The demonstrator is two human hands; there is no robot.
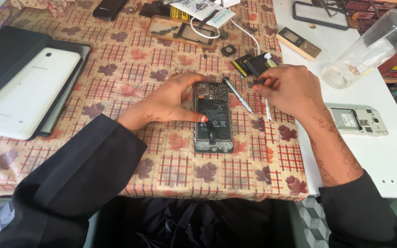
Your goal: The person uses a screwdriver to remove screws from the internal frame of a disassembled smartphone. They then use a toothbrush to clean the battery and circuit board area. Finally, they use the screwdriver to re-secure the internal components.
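Note:
An opened smartphone point(214, 118) lies back-up on the patterned tablecloth, its battery and circuit board exposed. My left hand point(168, 98) rests against the phone's left side, thumb pressed on the battery and fingers at the top left corner. My right hand point(290, 89) hovers just right of the phone, fingers pinched together near a small dark part point(259, 64); what it pinches is too small to tell. A silver screwdriver point(239, 97) lies on the cloth between the phone and my right hand. A thin white tool point(268, 110) pokes out below my right hand.
A white tablet point(26, 92) in a dark case lies at the left. A tray of phone parts point(181, 31) and a black phone point(110, 8) sit at the back. On the white table to the right are a keypad phone point(298, 43), a clear bottle point(373, 43) and an open phone shell point(357, 119).

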